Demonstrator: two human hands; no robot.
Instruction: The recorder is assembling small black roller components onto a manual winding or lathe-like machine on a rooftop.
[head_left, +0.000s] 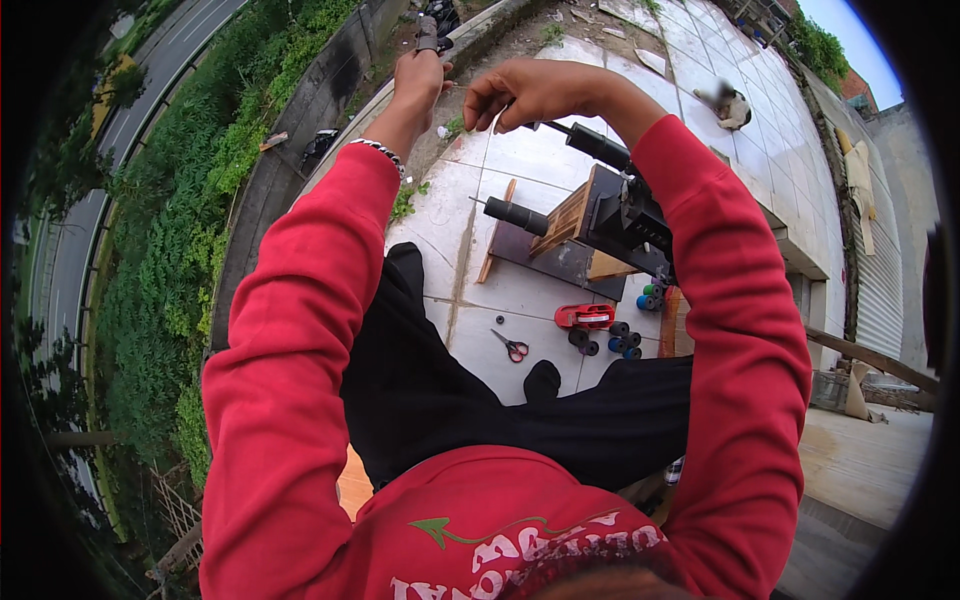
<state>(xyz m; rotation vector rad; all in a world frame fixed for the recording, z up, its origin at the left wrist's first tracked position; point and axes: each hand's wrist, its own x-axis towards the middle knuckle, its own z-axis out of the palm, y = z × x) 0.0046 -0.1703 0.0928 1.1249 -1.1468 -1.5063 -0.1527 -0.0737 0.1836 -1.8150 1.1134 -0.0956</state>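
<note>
My left hand [421,82] reaches far forward, its fingers closed round a dark grey, roughly cylindrical thing [427,36]. Beside it, my right hand [528,92] bends inward with its fingers curled together in a pinch; whatever is between them is too small to make out. Just under the right hand, a thin rod carries a black cylinder [598,147], part of a dark machine [640,215] on a wooden frame. A second black cylinder [516,214] sticks out below on another rod. My right forearm partly covers the machine.
Scissors [511,346] with red-black handles lie on the tiles near my foot. A red device [585,316] and several dark, blue and green spools [626,340] sit to their right. A low wall [290,165] runs along the left. Farther off, an animal [735,108] lies on tiles.
</note>
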